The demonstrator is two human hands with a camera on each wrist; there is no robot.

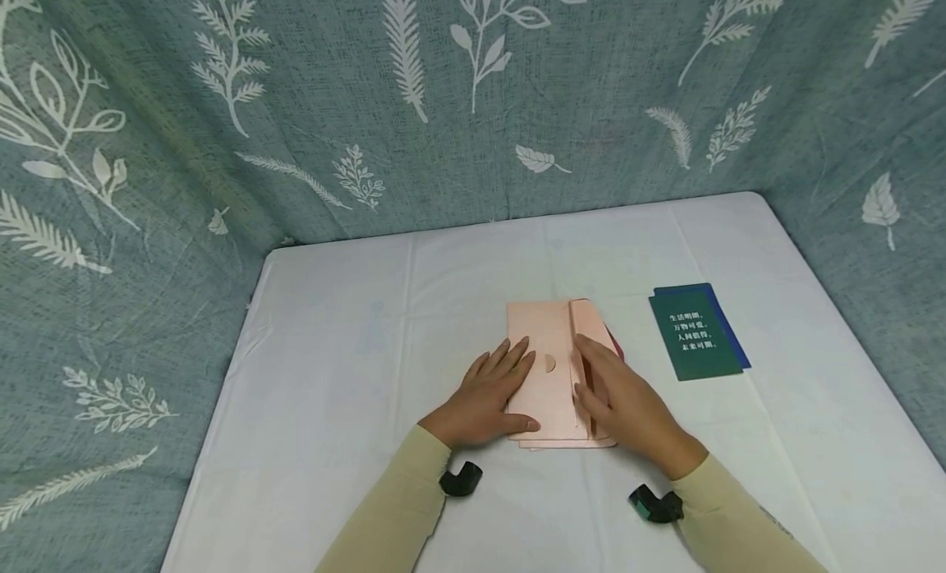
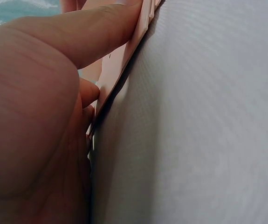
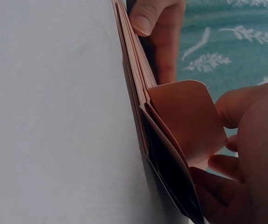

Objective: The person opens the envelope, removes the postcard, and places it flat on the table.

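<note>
Pink paper envelopes (image 1: pixel 530 323) lie stacked on the white table. My left hand (image 1: pixel 482 402) rests on the left part of the top envelope, fingers spread and thumb near its lower edge. On the right side, a pink flap (image 3: pixel 185 116) with rounded corners stands bent up from the envelope. My right hand (image 1: pixel 636 405) touches this flap with thumb and fingers, which are loosely bent and not closed round it. Layered paper edges and a dark gap show under the flap in the right wrist view. A sliver of red (image 1: pixel 616 344) sticks out at the stack's right.
A dark green card (image 1: pixel 698 339) with white writing lies to the right, partly over a blue card (image 1: pixel 733 336). White cloth (image 1: pixel 332 351) covers the table. Green curtains (image 1: pixel 310 89) with white leaf prints hang behind and at both sides.
</note>
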